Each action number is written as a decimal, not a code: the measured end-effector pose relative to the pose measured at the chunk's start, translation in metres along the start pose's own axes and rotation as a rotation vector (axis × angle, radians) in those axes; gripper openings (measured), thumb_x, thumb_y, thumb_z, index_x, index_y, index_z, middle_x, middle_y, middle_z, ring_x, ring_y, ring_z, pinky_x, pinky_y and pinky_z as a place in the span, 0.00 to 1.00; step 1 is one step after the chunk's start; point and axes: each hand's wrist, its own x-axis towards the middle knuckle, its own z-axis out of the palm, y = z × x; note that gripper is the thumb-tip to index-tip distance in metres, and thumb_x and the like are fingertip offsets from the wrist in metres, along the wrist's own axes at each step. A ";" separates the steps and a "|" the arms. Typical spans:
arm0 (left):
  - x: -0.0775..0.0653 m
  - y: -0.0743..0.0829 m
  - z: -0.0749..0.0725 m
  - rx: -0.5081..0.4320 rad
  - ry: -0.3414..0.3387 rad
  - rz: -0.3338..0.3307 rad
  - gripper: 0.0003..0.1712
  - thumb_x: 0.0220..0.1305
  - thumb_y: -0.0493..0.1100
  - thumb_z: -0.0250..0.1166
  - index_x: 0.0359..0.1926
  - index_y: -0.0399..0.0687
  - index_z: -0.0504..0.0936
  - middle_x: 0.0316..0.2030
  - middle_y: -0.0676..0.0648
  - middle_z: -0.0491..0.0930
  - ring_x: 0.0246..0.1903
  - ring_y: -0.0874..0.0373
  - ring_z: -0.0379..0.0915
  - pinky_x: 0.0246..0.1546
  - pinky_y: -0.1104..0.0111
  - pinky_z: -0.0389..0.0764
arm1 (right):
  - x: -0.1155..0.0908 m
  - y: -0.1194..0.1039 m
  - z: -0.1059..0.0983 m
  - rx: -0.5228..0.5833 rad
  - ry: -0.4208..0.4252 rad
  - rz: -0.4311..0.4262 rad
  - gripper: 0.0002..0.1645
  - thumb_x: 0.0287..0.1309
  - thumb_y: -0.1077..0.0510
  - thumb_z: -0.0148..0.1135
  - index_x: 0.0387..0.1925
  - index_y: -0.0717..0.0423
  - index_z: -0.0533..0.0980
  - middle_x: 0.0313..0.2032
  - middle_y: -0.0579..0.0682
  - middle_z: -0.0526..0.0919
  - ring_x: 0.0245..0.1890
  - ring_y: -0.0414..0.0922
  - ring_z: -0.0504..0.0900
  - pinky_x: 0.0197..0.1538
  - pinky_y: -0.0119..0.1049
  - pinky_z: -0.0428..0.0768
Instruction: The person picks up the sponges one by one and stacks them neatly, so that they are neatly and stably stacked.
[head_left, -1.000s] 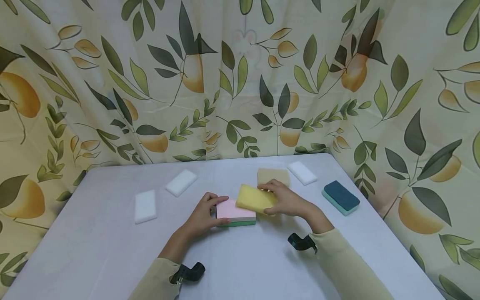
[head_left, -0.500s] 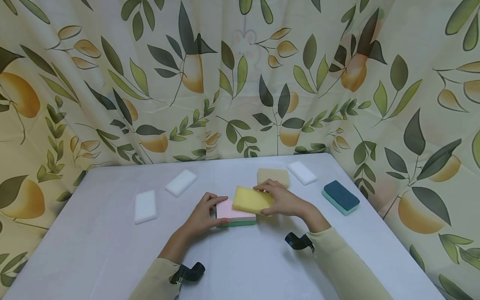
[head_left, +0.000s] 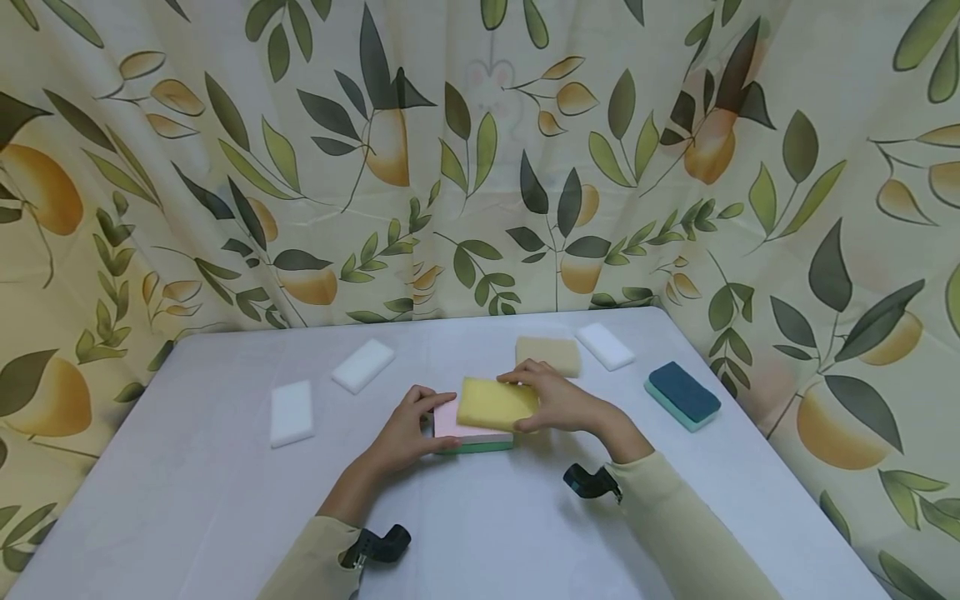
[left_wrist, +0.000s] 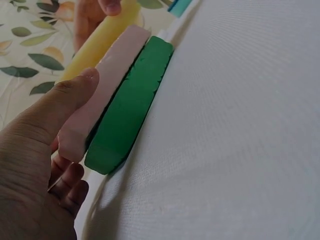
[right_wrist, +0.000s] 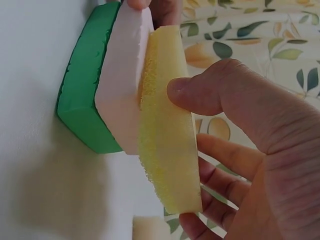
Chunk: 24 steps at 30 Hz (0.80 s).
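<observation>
At the middle of the table a pink sponge (left_wrist: 120,62) lies on top of a green sponge (left_wrist: 130,105). My left hand (head_left: 405,429) grips the left end of the pink sponge, thumb along its near side and fingers at the far side. A yellow sponge (head_left: 495,404) is held by its right end in my right hand (head_left: 566,400), between thumb and fingers. It overlaps the right part of the pink sponge's top, slightly tilted. In the right wrist view the yellow sponge (right_wrist: 172,120) sits right against the pink face.
Behind the right hand lies a beige sponge (head_left: 551,354), with a white sponge (head_left: 604,346) beside it. A dark blue and teal sponge (head_left: 682,393) is at the right. Two more white blocks, an upright one (head_left: 291,413) and a slanted one (head_left: 363,366), lie left on the white table (head_left: 187,483).
My right hand has moved the yellow sponge left and slightly down, further over the pink sponge. The left hand keeps its grip in place.
</observation>
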 end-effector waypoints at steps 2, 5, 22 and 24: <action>0.000 0.000 0.000 -0.003 -0.002 -0.002 0.44 0.43 0.54 0.81 0.64 0.53 0.77 0.49 0.50 0.68 0.46 0.57 0.65 0.47 0.63 0.71 | 0.001 0.000 0.000 0.002 -0.003 -0.008 0.42 0.44 0.51 0.76 0.64 0.52 0.73 0.55 0.50 0.74 0.55 0.48 0.68 0.58 0.47 0.70; 0.001 -0.002 0.000 -0.005 0.000 0.000 0.45 0.43 0.54 0.81 0.64 0.53 0.77 0.49 0.50 0.69 0.46 0.58 0.66 0.47 0.63 0.71 | 0.002 -0.001 0.001 0.008 -0.006 -0.020 0.42 0.44 0.52 0.76 0.64 0.52 0.73 0.54 0.49 0.74 0.56 0.48 0.68 0.59 0.46 0.70; -0.001 0.001 -0.005 -0.004 -0.015 -0.028 0.48 0.44 0.55 0.81 0.67 0.49 0.73 0.53 0.51 0.71 0.48 0.55 0.69 0.51 0.58 0.73 | 0.007 -0.009 0.007 0.008 -0.027 -0.056 0.41 0.44 0.52 0.75 0.64 0.52 0.73 0.55 0.48 0.74 0.56 0.47 0.68 0.59 0.46 0.70; -0.001 0.001 -0.006 -0.002 -0.014 -0.023 0.49 0.43 0.54 0.81 0.67 0.47 0.73 0.53 0.51 0.72 0.48 0.55 0.70 0.51 0.59 0.74 | 0.008 -0.009 0.008 0.004 -0.030 -0.057 0.42 0.44 0.52 0.75 0.64 0.52 0.73 0.55 0.48 0.74 0.56 0.46 0.68 0.59 0.45 0.70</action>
